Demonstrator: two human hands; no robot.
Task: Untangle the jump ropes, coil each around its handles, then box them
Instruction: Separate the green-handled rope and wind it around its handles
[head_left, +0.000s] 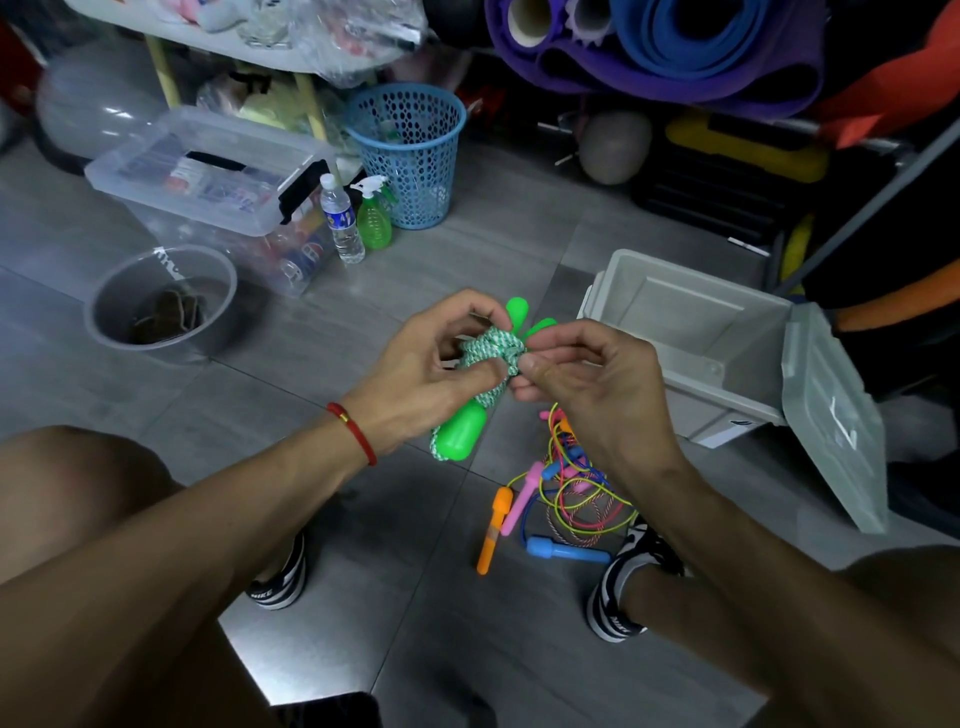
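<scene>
Above the floor, a green rope (488, 353) was gripped by both hands, left hand (431, 374) and right hand (576, 379), nearly coiled; other ropes (566, 493) lay tangled, the box (691, 332) unfilled.

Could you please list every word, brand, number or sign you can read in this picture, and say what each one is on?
"NIKE": on the strap of the left slide sandal.
Right slide sandal: lettering on the strap, too distorted to read for certain.
Water bottle: blue label, print too blurred to read.
Clear storage box: printed packs inside, illegible.
Grey bucket: white marks on the rim, illegible.
Grey box lid: white mark, unreadable.
</scene>
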